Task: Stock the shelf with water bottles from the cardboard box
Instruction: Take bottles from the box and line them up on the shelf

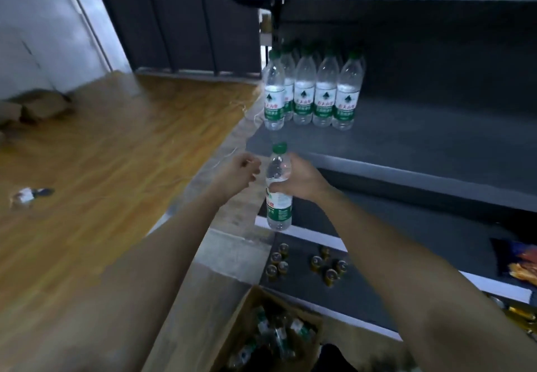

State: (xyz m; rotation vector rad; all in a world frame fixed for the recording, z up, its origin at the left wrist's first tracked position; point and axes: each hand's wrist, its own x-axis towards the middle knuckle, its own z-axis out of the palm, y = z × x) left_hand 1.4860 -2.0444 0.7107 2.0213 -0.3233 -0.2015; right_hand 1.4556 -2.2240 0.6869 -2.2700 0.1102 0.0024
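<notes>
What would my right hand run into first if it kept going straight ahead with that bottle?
Probably the front-left shelved bottle: the right hand holds its bottle upright just below the shelf's front edge; depth is unclear.

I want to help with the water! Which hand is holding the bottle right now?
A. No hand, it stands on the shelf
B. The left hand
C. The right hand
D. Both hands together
C: the right hand grips the bottle around its middle, while the left hand is beside it, loosely curled and holding nothing.
</notes>
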